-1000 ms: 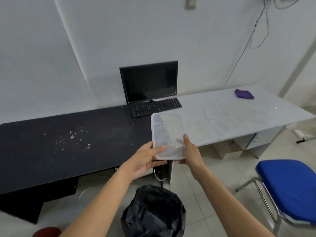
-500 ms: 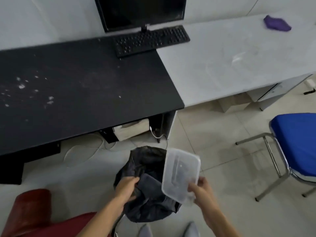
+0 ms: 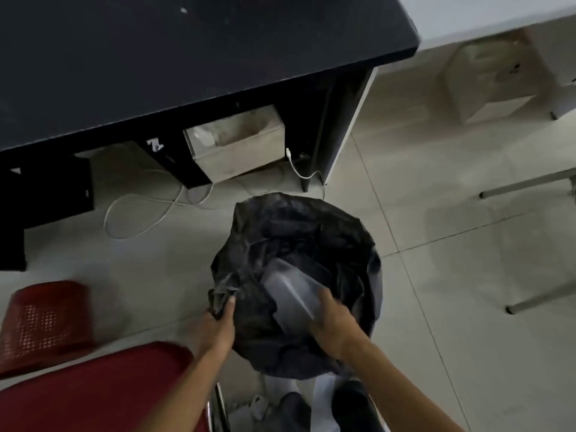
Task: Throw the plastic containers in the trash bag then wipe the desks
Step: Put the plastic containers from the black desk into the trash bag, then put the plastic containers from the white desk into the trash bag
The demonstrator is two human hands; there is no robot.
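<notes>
Left hand (image 3: 218,330) was pinched on the near-left rim of the black trash bag (image 3: 311,232), thumb up against a bunched fold, holding the mouth open. Right hand (image 3: 335,322) was clamped on the near end of the clear plastic container (image 3: 290,289), which was tilted with its far end down inside the bag opening (frame was motion-blurred, so finger placement under the container was unclear). Container sat between the two hands, closer to the right one. Bag stood on the tiled floor (image 3: 452,275) directly ahead of both hands. Black desk (image 3: 187,57) was further ahead, beyond the bag, with a white cable (image 3: 146,219) looped on the floor ahead-left of the left hand. Red chair seat (image 3: 93,391) was under and left of the left forearm. White desk edge (image 3: 498,17) was far ahead-right of the right hand.
</notes>
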